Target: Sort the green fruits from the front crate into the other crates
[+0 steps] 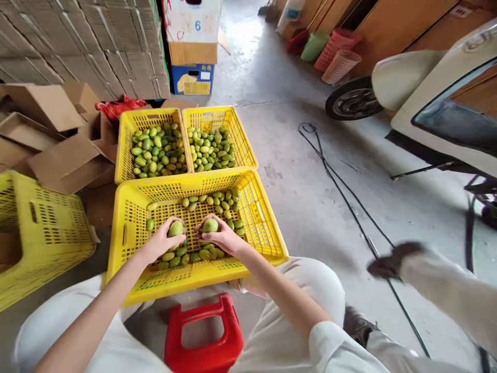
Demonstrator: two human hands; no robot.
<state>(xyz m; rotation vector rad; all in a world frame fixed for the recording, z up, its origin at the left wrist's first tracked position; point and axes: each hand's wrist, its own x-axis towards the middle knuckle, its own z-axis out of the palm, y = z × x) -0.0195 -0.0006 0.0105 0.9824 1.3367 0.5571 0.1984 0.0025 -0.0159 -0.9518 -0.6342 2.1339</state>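
One green fruit (176, 228) is gripped by the left fingers (175, 240), another fruit (210, 225) by the right fingers (210, 237), both undersides hidden.

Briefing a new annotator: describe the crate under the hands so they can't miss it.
From the red stool at bottom centre, look just beyond to the wide yellow crate. The left hand and right hand each hold a green fruit over it. Unlike the two smaller yellow crates behind, its fruit lies scattered, with much slotted bottom showing.
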